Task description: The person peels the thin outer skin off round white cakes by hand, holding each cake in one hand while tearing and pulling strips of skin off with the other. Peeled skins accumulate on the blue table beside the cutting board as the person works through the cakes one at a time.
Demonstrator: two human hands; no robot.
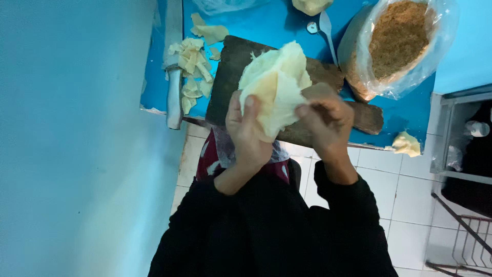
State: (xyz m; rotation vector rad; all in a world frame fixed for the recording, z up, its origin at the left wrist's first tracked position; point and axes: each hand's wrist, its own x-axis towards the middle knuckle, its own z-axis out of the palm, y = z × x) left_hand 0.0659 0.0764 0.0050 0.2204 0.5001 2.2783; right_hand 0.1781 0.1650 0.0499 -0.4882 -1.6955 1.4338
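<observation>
A pale, creamy lump of dough-like sheet (277, 87) is held up over the dark wooden cutting board (230, 77), with the left hand (249, 134) wrapped around its lower edge, thumb pressed on the front, and the right hand (326, 120) closed in a pinch on its right side. The board lies on a blue bench (266, 25), with a heap of pale trimmings (192, 72) and a long knife (173, 66) just to its left. Beyond the board lie a metal spoon (327, 28) and an open clear plastic bag of brown crumbs (397, 41), and another small pale piece (406, 143) sits at the bench's near edge.
</observation>
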